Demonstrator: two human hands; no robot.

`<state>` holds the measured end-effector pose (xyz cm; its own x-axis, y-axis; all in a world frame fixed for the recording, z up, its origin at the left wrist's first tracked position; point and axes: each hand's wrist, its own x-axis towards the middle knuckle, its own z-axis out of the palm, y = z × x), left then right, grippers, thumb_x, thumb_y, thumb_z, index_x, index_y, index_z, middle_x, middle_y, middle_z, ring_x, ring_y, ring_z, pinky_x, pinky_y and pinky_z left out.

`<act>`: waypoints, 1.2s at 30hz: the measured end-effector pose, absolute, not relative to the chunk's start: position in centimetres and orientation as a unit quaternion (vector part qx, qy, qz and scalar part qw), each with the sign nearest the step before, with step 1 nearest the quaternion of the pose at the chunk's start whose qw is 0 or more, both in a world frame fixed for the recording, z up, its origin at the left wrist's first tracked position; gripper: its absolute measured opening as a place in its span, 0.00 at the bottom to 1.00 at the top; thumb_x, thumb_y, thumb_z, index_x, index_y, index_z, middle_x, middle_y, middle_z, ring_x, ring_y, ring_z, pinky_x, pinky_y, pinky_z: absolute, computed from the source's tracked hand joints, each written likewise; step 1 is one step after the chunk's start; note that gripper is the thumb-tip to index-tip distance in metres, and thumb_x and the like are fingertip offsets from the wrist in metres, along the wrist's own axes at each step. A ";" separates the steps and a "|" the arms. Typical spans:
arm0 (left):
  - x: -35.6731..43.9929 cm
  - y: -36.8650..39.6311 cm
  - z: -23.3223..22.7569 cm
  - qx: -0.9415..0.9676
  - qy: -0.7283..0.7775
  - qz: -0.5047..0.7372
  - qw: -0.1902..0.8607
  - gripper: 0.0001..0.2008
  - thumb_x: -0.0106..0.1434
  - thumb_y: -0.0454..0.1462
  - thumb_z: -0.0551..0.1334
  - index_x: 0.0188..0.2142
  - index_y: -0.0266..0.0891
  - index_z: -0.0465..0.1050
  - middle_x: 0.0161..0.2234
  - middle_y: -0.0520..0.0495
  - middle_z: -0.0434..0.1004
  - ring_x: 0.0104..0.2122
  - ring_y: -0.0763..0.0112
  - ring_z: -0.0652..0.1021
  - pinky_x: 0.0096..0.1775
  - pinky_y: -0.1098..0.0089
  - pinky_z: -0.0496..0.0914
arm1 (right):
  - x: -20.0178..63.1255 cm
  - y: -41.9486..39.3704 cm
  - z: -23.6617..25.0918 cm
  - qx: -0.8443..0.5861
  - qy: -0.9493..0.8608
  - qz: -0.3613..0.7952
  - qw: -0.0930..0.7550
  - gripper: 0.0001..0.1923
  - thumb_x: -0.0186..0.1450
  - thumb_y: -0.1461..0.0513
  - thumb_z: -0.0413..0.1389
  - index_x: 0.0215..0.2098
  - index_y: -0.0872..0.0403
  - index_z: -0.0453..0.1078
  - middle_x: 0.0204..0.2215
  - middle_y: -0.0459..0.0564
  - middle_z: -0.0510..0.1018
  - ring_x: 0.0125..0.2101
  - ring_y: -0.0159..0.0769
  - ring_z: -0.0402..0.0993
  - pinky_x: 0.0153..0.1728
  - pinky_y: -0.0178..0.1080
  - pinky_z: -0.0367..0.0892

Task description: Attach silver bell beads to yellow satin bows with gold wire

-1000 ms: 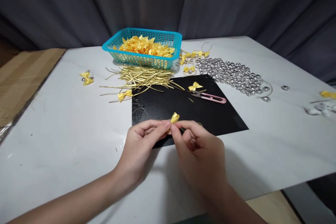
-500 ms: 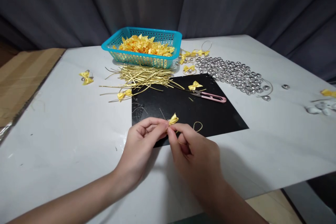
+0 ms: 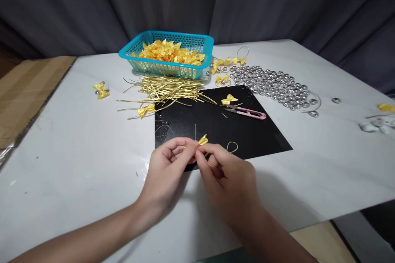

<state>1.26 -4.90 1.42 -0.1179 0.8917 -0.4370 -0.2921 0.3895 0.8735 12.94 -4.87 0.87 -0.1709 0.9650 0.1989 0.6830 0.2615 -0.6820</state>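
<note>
Over the near edge of a black mat (image 3: 191, 119), both hands meet fingertip to fingertip at a small yellow ribbon bow (image 3: 203, 140). My left hand (image 3: 169, 160) is closed, thumb and forefinger pinching the bow's left side. My right hand (image 3: 228, 172) is closed as well, pinching just below the bow a thin gold cord (image 3: 232, 147), whose looped end sticks out past the knuckles. A thin straight strand (image 3: 195, 131) stands up above the left fingertips. The bow's middle and the exact grip are hidden by the fingers.
A blue basket (image 3: 166, 65) of yellow bows stands at the back. Before it lie gold cords (image 3: 169, 88); silver beads (image 3: 271, 84) spread to the right. Pink thread snips (image 3: 248, 112) rest on the mat near a loose bow (image 3: 229, 99). Cardboard (image 3: 33, 90) lies at left.
The thin strand above the left fingers has swung from slanting to upright. The bow has turned slightly in the fingertips; both hands have barely shifted.
</note>
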 end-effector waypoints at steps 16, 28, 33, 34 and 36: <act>1.4 -4.9 1.0 0.313 0.558 0.487 0.595 0.09 0.60 0.39 0.61 0.26 0.36 0.69 0.24 0.51 0.74 0.27 0.73 0.75 0.31 0.75 0.68 | 13.1 -4.6 0.7 -0.566 -0.713 0.271 0.313 0.07 0.62 0.62 0.51 0.28 0.54 0.69 0.11 0.37 0.57 0.13 0.24 0.53 0.17 0.27 0.51; 1.4 -5.0 0.8 0.297 0.542 0.505 0.602 0.05 0.57 0.36 0.65 0.28 0.34 0.73 0.25 0.53 0.76 0.27 0.79 0.74 0.32 0.81 0.69 | 13.2 -4.0 0.6 -0.564 -0.656 0.329 0.379 0.07 0.59 0.64 0.54 0.24 0.57 0.68 0.10 0.36 0.55 0.13 0.21 0.51 0.15 0.26 0.49; 1.1 -4.5 0.8 0.294 0.542 0.496 0.612 0.05 0.57 0.35 0.65 0.28 0.34 0.74 0.23 0.54 0.76 0.26 0.81 0.74 0.31 0.82 0.68 | 13.4 -3.5 0.9 -0.560 -0.601 0.424 0.381 0.08 0.58 0.61 0.53 0.23 0.58 0.66 0.11 0.36 0.53 0.13 0.21 0.49 0.13 0.26 0.46; 1.0 -4.5 0.8 0.295 0.541 0.495 0.613 0.05 0.57 0.35 0.65 0.28 0.34 0.74 0.22 0.54 0.76 0.25 0.81 0.75 0.30 0.82 0.68 | 13.4 -3.4 1.0 -0.560 -0.593 0.437 0.380 0.08 0.58 0.61 0.53 0.23 0.58 0.66 0.11 0.36 0.53 0.13 0.20 0.49 0.13 0.26 0.45; 0.9 -4.4 0.8 0.298 0.538 0.494 0.614 0.05 0.56 0.35 0.66 0.28 0.34 0.74 0.23 0.53 0.77 0.26 0.81 0.75 0.30 0.83 0.68 | 13.5 -3.4 1.1 -0.556 -0.594 0.441 0.378 0.08 0.58 0.62 0.53 0.24 0.59 0.67 0.12 0.37 0.54 0.13 0.21 0.49 0.13 0.26 0.46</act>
<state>0.88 -4.44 0.78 -0.0679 0.9275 -0.3677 -0.2867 0.3348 0.8976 13.50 -3.37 1.07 -0.0962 0.9945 -0.0413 0.3275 -0.0075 -0.9448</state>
